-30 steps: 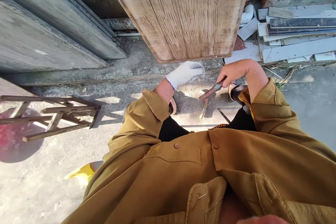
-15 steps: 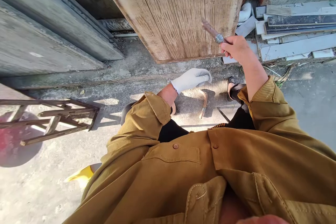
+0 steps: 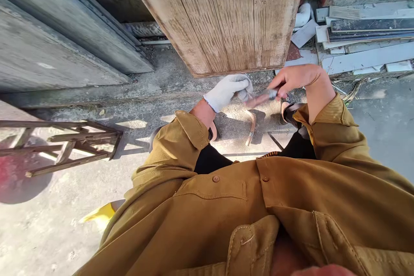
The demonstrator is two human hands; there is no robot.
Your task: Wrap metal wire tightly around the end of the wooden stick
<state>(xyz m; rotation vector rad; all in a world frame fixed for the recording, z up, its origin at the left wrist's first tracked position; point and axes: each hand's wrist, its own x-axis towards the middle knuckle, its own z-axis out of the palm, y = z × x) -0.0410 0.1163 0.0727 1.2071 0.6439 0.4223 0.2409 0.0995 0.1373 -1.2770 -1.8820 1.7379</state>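
My right hand, bare, is closed around a brown stick with silvery wire wound round it near my fingers. The stick points left and slightly down, its free end blurred. My left hand wears a white knit glove and its fingers are curled in. The stick's end reaches the gloved fingertips; I cannot tell whether they touch it, and the inside of the left hand is hidden. Below, on the concrete, lies a bent brown stick with a wire wrapping near its lower end.
A plank wooden panel leans in front of me. Boards and strips are stacked at the right, beside a white pipe elbow. A wooden stool lies to the left near a reddish round object. Grey slabs stand upper left.
My right hand has come down with the stick, which has swung from pointing up-left to pointing down-left. My left hand has shifted slightly up and left, and the stick's end is now at its fingertips.
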